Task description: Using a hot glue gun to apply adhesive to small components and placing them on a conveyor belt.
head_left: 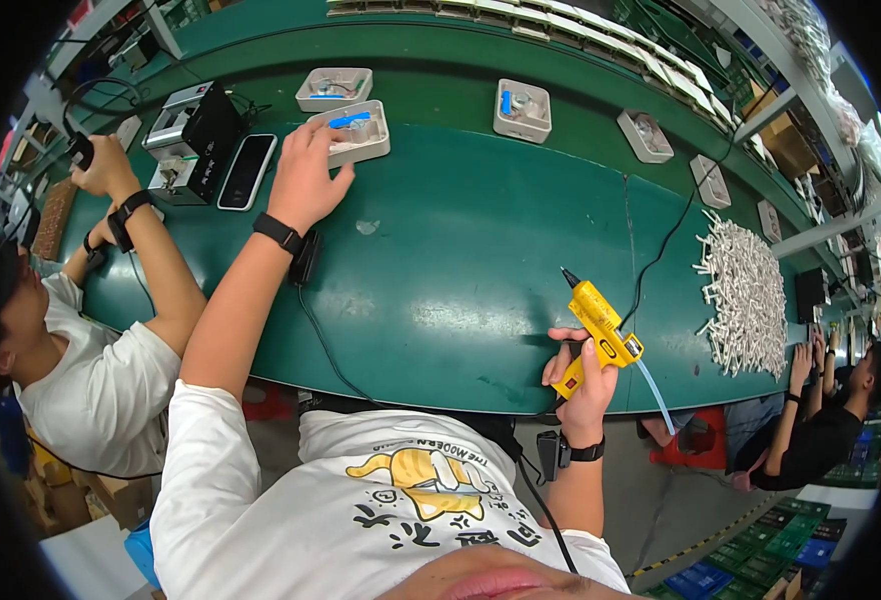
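My right hand (588,388) is wrapped round the handle of a yellow hot glue gun (601,318) near the front edge of the bench. Its black nozzle points up and away to the left, and a pale blue glue stick (656,397) sticks out of its back end. My left hand (309,175) is stretched out at the near left side of a white tray (373,150), thumb apart from the fingers. The fingertips overlap the tray's rim; whether they touch it I cannot tell. A blue piece (350,119) and small parts lie in that tray.
Behind stands a second white tray (333,100); further trays (523,130) follow to the right. Left of my hand are a phone (248,172) and a black-and-silver machine (196,135). Many white parts (746,295) are piled at right. Co-workers sit on both sides. A black cord (651,265) trails from the gun.
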Available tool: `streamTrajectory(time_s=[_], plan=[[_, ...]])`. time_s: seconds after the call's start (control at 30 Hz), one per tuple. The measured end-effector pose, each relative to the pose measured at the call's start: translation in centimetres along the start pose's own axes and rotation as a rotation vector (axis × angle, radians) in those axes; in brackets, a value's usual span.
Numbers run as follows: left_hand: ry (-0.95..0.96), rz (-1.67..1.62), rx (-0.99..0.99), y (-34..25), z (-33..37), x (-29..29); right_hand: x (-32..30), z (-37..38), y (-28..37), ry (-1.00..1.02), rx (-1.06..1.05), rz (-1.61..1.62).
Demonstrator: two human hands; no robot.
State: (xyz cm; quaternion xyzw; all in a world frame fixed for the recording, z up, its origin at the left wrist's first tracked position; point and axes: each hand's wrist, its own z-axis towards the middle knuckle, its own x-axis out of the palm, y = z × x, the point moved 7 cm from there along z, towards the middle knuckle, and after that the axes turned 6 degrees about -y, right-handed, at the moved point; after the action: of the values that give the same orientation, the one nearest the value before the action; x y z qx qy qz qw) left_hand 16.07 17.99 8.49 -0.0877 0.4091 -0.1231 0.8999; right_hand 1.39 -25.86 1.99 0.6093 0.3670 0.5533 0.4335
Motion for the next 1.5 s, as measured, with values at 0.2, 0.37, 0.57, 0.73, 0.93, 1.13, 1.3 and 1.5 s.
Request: streamTrajectory(time_s=[0.2, 0.37, 0.57, 0.73, 0.93, 1.13, 1.3, 1.5], plan=[[0.138, -0.080, -0.114, 3.7, 5.4, 2.9, -0.2, -0.1, 0.1, -0.010, -0.020, -0.007], [0.248, 0.244, -0.269, 11.3, 10.0, 6.0, 0.0, -0.1, 0.0, -0.008, -0.014, 0.013], [0.466, 0.394, -0.298, 13.9, 11.3, 7.3, -0.4, -0.1, -0.1, -0.028, -0.004, 0.030], [0.341, 0.148, -0.104, 10.1, 12.7, 4.3, -0.3, 0.1, 0.0, -0.026, 0.020, 0.048], [0.099, -0.523, 0.053, -0.8, 6.6, -3.2, -0.7, 0.0, -0.1, -0.070, 0.026, 0.063], [0.294, -0.616, 0.081, -8.5, -8.0, -7.6, -0.5, 0.1, 0.0, -0.067, 0.004, 0.062], [0.197, -0.380, 0.012, -9.2, -13.1, -9.2, -0.4, 0.2, 0.0, -0.060, 0.024, 0.040], [0.267, -0.326, 0.130, -13.9, -13.3, -11.8, -0.1, 0.2, 0.2, -0.061, -0.005, 0.007]])
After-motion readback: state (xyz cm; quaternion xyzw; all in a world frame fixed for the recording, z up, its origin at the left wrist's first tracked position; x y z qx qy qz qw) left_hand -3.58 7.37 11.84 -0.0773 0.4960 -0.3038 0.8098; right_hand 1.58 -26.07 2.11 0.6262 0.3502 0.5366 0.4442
